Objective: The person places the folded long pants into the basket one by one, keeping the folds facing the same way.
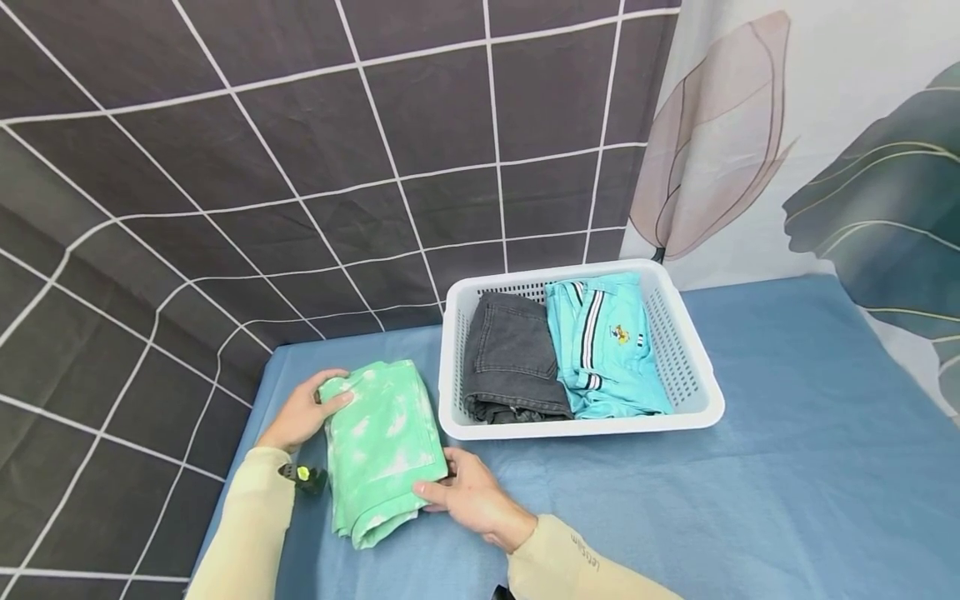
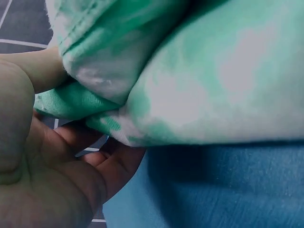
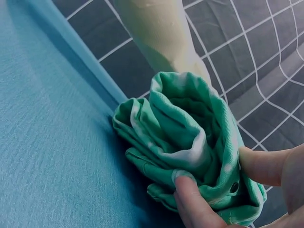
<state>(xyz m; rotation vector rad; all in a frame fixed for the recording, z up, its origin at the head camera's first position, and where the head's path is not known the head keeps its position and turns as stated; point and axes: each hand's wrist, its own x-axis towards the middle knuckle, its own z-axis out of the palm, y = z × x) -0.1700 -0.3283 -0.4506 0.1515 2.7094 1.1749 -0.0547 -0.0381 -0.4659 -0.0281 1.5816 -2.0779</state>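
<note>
A folded green-and-white tie-dye garment [image 1: 386, 446] lies on the left part of the blue cloth. My left hand [image 1: 306, 412] grips its far left corner, thumb over the top; in the left wrist view the fingers [image 2: 121, 164] curl beneath the fold. At the near right corner my right hand [image 1: 476, 500] pinches the edge, with the thumb on top. The right wrist view shows the garment's rolled layers [image 3: 190, 137] end-on, a small dark round fastener near the rim, and a fingertip [image 3: 187, 183] pressed against the layers.
Just right of the garment stands a white perforated basket [image 1: 577, 430]. Inside it, folded dark grey jeans [image 1: 516, 342] sit beside a folded turquoise shirt [image 1: 611, 350]. A dark tiled-pattern curtain [image 1: 420, 133] hangs behind and to the left. Blue cloth [image 1: 787, 467] covers the surface.
</note>
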